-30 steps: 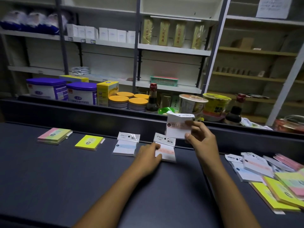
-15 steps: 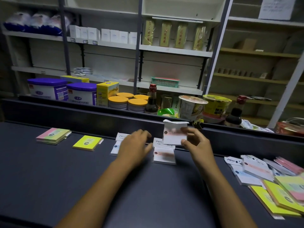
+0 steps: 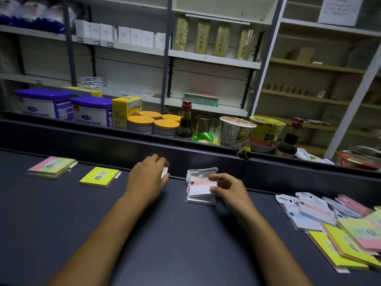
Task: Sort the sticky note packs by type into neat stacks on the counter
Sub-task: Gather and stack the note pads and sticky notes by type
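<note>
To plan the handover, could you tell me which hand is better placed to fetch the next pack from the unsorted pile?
Probably the right hand: the mixed pile of packs lies on its side; the left hand rests across the counter.

On the worktop (image 3: 61,234), the lone yellow sticky note pack (image 3: 99,176) at ten o'clock carries the printed number "2207" above a round logo. The pink-and-green pack (image 3: 52,167) farther toward nine o'clock bears small digits beside a similar logo, too blurred to read. Chinese characters run down the four gold packets (image 3: 212,39) on the shelf at twelve o'clock and across the purple-lidded tubs (image 3: 90,110) at eleven o'clock; none can be made out. The paper notice (image 3: 340,9) at one o'clock shows lines of illegible writing.
</note>
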`<state>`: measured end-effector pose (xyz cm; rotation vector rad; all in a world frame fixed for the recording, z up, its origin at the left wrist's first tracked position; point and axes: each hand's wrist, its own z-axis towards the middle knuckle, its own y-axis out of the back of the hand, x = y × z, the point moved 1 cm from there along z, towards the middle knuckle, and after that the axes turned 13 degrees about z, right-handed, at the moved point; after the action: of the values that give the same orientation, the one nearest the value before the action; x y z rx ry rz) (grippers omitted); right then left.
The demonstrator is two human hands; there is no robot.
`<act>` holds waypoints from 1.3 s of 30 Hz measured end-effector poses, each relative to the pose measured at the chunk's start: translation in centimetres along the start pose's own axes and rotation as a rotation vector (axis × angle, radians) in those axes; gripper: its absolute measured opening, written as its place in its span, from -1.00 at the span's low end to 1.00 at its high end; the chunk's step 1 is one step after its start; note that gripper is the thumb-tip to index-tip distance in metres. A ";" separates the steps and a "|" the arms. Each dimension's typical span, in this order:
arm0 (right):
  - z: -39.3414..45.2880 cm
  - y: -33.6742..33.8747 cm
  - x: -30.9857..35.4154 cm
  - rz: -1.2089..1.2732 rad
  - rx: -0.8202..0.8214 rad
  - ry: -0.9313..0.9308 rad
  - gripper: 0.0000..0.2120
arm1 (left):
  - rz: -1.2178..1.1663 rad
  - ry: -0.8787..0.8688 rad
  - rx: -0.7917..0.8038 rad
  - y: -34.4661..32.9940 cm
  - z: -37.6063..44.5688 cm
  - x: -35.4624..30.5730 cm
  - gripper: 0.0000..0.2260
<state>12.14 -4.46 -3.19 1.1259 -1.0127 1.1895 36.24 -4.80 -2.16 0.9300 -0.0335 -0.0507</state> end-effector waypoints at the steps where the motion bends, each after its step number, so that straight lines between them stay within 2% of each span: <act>1: 0.0 0.0 -0.1 -0.023 0.005 -0.010 -0.73 | -0.002 -0.001 0.000 0.0 -0.1 0.0 -0.78; 9: -0.1 -0.1 -1.2 -0.411 0.038 0.063 -0.75 | -0.054 -0.008 0.030 0.0 -0.5 -0.4 -0.76; 15: -0.4 -0.1 -1.2 -0.484 0.060 0.093 -0.77 | -0.081 -0.044 0.067 -0.3 -0.5 -0.8 -0.76; 20: -1.7 1.1 -0.7 -0.499 -0.069 0.171 -0.79 | -0.120 -0.101 0.057 -0.3 -0.5 -1.8 -0.77; 22: -3.0 2.0 -0.6 -0.611 -0.072 0.148 -0.77 | -0.157 -0.112 0.047 0.0 -1.0 -2.5 -0.79; 28: -8.4 6.5 0.7 -0.898 -0.063 0.075 -0.66 | -0.232 -0.219 0.081 2.3 -3.8 -7.1 -0.80; 39: -17.8 18.5 3.3 -0.960 -0.243 -0.005 -0.60 | -0.337 -0.433 0.110 8.0 -6.9 -20.0 -0.75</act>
<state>-5.77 14.10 -0.92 1.1958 -0.4715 0.2832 16.85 6.59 -0.01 1.0133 -0.2824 -0.5674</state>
